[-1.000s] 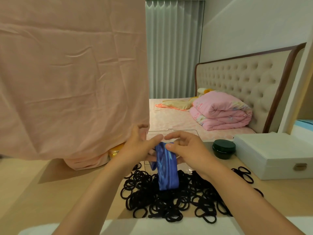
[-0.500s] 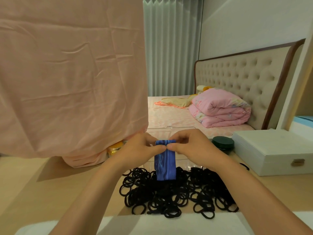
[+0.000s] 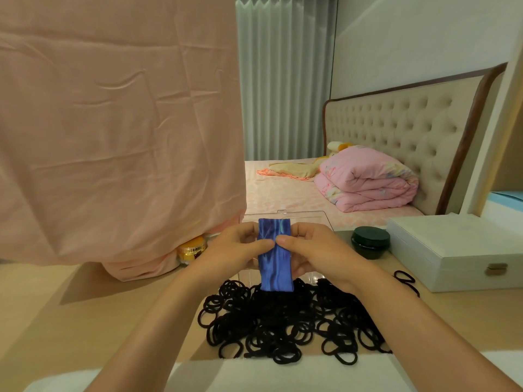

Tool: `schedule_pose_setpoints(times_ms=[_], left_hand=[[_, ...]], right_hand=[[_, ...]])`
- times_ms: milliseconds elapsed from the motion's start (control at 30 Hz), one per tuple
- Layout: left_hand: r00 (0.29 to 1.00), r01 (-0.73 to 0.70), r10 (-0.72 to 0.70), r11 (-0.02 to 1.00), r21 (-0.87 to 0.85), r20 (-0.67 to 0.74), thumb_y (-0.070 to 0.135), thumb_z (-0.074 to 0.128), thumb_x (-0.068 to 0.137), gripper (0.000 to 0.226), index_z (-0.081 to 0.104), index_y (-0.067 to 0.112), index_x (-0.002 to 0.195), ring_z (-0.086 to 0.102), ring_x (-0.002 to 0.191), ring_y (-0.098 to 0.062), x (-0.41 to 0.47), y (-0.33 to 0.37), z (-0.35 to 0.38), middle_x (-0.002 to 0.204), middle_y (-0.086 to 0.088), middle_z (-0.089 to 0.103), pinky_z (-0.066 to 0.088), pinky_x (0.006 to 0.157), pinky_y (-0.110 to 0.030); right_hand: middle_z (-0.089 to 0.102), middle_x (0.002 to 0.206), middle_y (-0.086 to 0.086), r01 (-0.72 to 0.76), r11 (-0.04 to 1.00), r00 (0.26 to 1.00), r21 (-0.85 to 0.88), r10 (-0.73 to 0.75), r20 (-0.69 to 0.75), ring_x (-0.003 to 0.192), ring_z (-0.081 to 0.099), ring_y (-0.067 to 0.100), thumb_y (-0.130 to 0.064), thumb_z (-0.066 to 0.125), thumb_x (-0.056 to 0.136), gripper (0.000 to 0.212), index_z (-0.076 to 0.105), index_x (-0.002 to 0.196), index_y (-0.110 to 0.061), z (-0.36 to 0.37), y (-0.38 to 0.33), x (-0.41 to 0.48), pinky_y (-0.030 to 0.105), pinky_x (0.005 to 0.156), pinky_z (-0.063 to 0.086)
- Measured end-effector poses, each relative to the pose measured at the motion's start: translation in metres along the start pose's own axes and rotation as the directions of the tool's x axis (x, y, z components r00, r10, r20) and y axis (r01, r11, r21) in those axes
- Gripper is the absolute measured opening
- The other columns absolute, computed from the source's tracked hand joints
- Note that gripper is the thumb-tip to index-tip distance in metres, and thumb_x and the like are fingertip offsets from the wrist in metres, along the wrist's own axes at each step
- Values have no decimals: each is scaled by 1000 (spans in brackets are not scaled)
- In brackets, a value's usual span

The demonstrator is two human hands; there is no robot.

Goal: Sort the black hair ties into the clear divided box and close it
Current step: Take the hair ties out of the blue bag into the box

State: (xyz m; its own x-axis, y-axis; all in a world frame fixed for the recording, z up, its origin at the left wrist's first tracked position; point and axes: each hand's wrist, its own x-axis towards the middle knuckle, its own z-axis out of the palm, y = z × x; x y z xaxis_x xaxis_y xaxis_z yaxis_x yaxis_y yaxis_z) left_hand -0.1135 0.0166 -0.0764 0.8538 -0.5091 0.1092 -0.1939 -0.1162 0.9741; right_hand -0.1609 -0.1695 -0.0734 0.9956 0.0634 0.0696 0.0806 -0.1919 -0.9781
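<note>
Left hand (image 3: 240,250) and right hand (image 3: 317,250) pinch a blue fabric band (image 3: 274,261), fingers curled round it, in front of the clear divided box (image 3: 311,217), hiding most of it. The black hair ties (image 3: 283,323) lie piled on the table (image 3: 85,321) before the box. Right of the box: green jar (image 3: 370,241), white case (image 3: 458,247). Left of the box: pink cloth (image 3: 119,123), yellow jar (image 3: 192,247).

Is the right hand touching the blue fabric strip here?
Touching. The head view shows the right hand pinching the blue fabric strip, its thumb tip pressed on the strip's front face.
</note>
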Motion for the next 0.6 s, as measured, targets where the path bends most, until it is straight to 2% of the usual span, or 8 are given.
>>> schedule_pose_setpoints(times_ms=[100,167,233,300,400,500,533,600], left_hand=[[999,37,-38,998,-49,-30,15,59,100,24,68,14,122,73,104,-26,3,-6,0,112,-10,75,59,92,-47],[997,76,-77,990,-122,-10,16,58,100,24,68,12,122,73,100,-28,4,-8,0,112,-13,75,60,90,-46],[996,88,-86,971,-220,18,14,56,101,24,64,11,123,73,95,-27,3,-8,3,111,-14,75,62,81,-41],[997,72,-62,941,-332,42,10,54,102,25,60,12,126,73,93,-26,2,-7,6,109,-13,75,62,75,-38],[997,59,-29,885,-462,72,6,47,104,28,59,7,129,73,101,-30,1,-5,8,115,-18,73,62,81,-40],[994,93,-52,855,-510,96,3,44,104,31,59,2,130,71,109,-33,1,-5,9,120,-21,71,62,85,-42],[993,110,-67,854,-508,101,3,44,103,31,60,1,130,70,110,-34,2,-5,9,121,-21,70,61,86,-43],[991,127,-89,866,-483,102,3,45,102,28,61,-2,124,69,112,-36,4,-6,7,123,-23,69,58,93,-50]], right_hand=[[76,97,23,3,999,1000,36,-2,-29,76,72,32,-15,63,100,16,66,114,-10,1,2,1,35,61,61],[74,104,26,12,995,999,99,-7,-45,88,73,41,-12,62,100,18,65,117,-13,1,4,3,45,74,63],[74,111,24,-1,982,999,190,8,-38,103,71,44,-10,60,101,21,66,120,-16,1,5,5,56,88,59],[74,117,20,-28,957,999,290,31,-5,109,70,42,-9,55,103,24,65,124,-16,1,7,5,56,91,58],[73,119,19,-51,926,999,374,46,21,108,70,38,-9,49,104,27,64,126,-13,1,9,7,53,90,53],[71,121,22,-47,902,999,430,49,7,115,64,46,-7,45,104,26,67,118,-9,0,10,8,66,105,40],[72,119,22,-48,897,999,439,48,13,114,64,47,-6,44,104,26,69,112,-9,0,10,8,67,106,39],[72,107,21,-54,893,999,446,52,18,102,66,43,-9,44,102,32,75,92,-12,-1,9,8,63,96,48]])
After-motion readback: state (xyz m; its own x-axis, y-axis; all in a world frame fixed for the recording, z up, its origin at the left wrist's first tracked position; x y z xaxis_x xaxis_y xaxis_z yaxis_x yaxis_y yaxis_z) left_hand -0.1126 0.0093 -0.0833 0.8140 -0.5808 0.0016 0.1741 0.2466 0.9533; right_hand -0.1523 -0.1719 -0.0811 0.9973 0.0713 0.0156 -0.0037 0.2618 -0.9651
